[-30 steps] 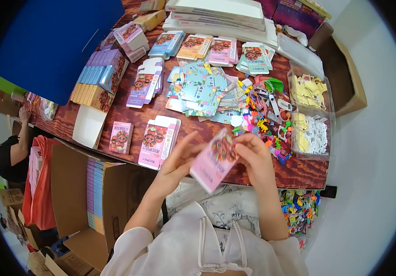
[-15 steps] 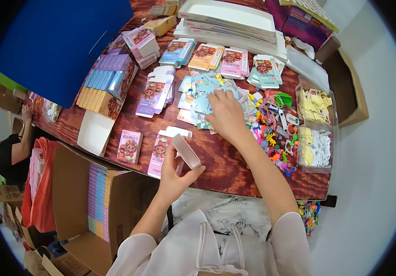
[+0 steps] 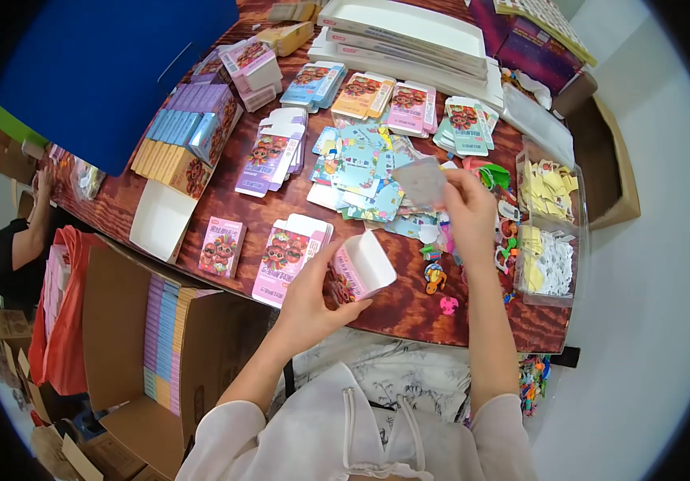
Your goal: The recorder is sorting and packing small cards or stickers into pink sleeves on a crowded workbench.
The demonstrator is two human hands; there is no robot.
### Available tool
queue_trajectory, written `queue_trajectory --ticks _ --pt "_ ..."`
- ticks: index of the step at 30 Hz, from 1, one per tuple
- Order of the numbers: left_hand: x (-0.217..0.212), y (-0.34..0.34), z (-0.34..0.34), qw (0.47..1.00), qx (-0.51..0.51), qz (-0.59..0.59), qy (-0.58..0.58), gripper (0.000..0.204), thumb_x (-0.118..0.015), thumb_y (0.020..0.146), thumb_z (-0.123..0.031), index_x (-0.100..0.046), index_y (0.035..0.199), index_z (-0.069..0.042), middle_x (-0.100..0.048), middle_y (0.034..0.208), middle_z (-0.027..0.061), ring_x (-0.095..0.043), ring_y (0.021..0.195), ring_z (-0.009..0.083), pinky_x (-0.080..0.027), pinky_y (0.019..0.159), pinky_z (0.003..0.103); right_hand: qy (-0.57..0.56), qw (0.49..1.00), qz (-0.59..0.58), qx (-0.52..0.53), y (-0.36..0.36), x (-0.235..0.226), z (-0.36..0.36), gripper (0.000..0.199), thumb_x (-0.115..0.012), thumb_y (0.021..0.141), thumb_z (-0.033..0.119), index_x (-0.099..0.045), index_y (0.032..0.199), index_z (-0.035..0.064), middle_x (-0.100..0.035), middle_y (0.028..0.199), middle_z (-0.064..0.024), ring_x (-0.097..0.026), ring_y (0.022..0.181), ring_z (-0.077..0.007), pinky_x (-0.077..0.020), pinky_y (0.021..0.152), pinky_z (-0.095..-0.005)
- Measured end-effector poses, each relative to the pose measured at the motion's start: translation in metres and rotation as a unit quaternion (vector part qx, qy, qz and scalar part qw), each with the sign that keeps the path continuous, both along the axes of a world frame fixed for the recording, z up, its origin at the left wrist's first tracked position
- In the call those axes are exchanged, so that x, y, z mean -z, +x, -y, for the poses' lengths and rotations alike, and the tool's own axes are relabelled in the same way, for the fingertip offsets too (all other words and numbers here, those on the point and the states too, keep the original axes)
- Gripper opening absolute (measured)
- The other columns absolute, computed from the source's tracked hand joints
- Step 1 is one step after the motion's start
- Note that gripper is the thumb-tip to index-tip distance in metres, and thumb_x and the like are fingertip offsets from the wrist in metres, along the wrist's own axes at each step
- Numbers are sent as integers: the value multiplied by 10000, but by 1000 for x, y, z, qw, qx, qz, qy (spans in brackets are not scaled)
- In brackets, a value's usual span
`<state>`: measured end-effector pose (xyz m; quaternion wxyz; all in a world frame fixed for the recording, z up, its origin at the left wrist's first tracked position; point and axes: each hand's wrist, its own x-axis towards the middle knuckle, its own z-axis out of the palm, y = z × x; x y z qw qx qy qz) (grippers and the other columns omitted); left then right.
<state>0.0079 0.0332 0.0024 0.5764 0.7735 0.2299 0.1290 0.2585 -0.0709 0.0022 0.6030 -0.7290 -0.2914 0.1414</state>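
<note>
**Left hand (image 3: 313,303) held an open pink box (image 3: 348,278); right hand (image 3: 473,208) pinched a greyish sheet (image 3: 422,184)**

Just below the centre of the frame, the left fingers curled around the box, with the thumb along its near side. The box was tilted, its open end turned toward the upper right and its white inside showing.

Right of centre, the right thumb and forefinger pinched the sheet by its right end; the other fingers were bent, and whether they touched it could not be told. The sheet overlapped the right part of a pile of blue cards (image 3: 361,164).

Below the right hand, an orange toy (image 3: 435,278) and a pink toy (image 3: 449,305) lay on the red-brown table (image 3: 401,319). Flat pink cartons (image 3: 287,258) lay just left of the left hand, and a closed pink box (image 3: 221,247) stood farther left. At the right, a clear tray (image 3: 549,301) held yellow and white pieces.
</note>
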Motion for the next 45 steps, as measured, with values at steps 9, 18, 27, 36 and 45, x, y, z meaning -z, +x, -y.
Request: queue_trajectory --ticks 9,18,27,36,45 --pt "-1 9 16 971 25 -57 233 693 -838 734 -169 -474 1298 3 -580 1182 188 -565 1096 376 -477 920 441 -44 978 -181 -90 -39 -35 69 58 -642 936 33 -645 983 -1 -608 752 20 -456 541 -5 -329 463 -185" --pt "-6 7 21 953 37 -47 298 724 -822 681 -52 -478 1317 -14 -547 1275 192 -531 1192 387 -465 981 435 -150 968 113 -169 -52 -46 91 85 -684 839 8 -647 914 -12 -609 790 -83 -601 688 -174 -443 602 -322" --pt "-3 14 34 957 49 -25 284 747 -785 676 -20 -453 1346 -21 -517 1325 204 -506 1227 415 -462 1010 459 -98 974 183 -89 -102 -30 50 323 -662 849 5 -600 1166 12 -664 1003 -175 -668 939 -350 -530 778 -428" --pt "4 3 22 980 6 -36 193 786 -811 671 -7 -444 1364 -39 -543 1287 181 -554 1193 371 -486 973 409 -58 998 37 -4 -82 -19 84 144 -631 936 16 -665 1070 -26 -714 915 -76 -681 829 -107 -540 710 -263" --pt "8 5 27 998 3 -9 -60 724 -775 772 48 -415 1392 -50 -545 1237 101 -617 1102 188 -570 855 324 -159 955 203 148 8 26 62 115 -686 880 95 -672 927 -9 -669 866 -77 -617 693 -162 -495 653 -322"
